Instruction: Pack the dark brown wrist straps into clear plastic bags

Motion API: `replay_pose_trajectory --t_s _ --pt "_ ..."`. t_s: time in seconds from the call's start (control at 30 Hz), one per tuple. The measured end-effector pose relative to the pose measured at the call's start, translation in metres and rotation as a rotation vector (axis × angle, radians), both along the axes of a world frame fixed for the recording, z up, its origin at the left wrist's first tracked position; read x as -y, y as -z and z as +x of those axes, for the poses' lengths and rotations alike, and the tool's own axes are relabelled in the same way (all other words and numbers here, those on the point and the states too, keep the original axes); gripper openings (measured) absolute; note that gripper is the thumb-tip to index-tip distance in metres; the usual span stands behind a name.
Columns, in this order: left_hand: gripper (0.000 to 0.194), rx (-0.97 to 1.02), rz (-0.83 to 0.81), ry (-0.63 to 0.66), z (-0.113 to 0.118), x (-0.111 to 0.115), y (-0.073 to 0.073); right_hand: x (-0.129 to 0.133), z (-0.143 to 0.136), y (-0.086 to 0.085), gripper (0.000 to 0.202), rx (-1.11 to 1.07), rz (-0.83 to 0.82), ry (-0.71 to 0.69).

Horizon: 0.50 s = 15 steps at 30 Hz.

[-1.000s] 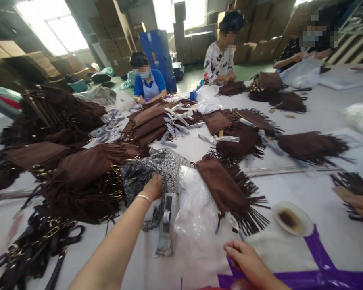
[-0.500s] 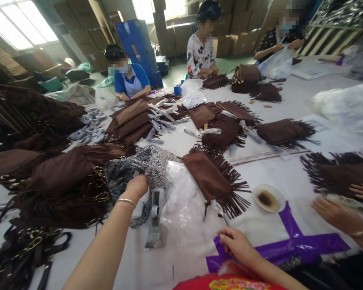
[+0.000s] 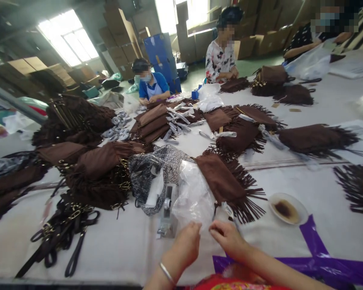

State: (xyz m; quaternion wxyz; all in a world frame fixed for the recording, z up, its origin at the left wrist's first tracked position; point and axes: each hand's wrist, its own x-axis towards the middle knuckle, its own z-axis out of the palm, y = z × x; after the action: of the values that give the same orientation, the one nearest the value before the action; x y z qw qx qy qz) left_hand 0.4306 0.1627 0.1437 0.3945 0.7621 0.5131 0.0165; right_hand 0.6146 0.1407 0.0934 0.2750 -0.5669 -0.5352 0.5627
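Observation:
My left hand (image 3: 187, 243), with a silver bangle at the wrist, is closed near the lower edge of a clear plastic bag (image 3: 190, 193). Just to its right is my right hand (image 3: 228, 237), its fingers curled in below a brown fringed bag (image 3: 219, 177) and its wrapped strap end (image 3: 225, 210). What either hand pinches, if anything, is too small to make out. A tape dispenser (image 3: 168, 211) stands left of the plastic bag, beside a black-and-white patterned cloth bag (image 3: 169, 163) with white paper (image 3: 155, 189) in it.
Brown fringed bags (image 3: 99, 161) are piled at the left, above black straps with gold clasps (image 3: 63, 229). A dish with dark liquid (image 3: 288, 208) lies at the right, near purple tape (image 3: 316, 237). Several people sit across the table.
My left hand has left the patterned bag and come down right, close to my right hand. The view has swung left; the co-worker's hands at the right are out of frame.

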Motion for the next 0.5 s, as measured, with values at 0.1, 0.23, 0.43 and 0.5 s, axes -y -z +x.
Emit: replay_pose_trajectory --t_s 0.1,0.23,0.43,0.5 --pt "0.043 0.030 0.024 -0.144 0.015 -0.027 0.024 0.009 -0.014 -0.008 0.050 -0.046 -0.001 -0.305" --pt "0.042 -0.025 0.115 -0.178 0.023 -0.060 0.036 -0.004 -0.016 0.002 0.088 -0.025 -0.134 -0.129" --pt "0.031 -0.343 0.181 -0.147 0.027 -0.067 0.049 -0.014 0.003 0.009 0.094 -0.030 -0.209 0.092" --pt "0.028 -0.470 0.167 -0.156 0.031 -0.070 0.057 -0.009 0.004 0.006 0.094 -0.084 -0.233 0.065"
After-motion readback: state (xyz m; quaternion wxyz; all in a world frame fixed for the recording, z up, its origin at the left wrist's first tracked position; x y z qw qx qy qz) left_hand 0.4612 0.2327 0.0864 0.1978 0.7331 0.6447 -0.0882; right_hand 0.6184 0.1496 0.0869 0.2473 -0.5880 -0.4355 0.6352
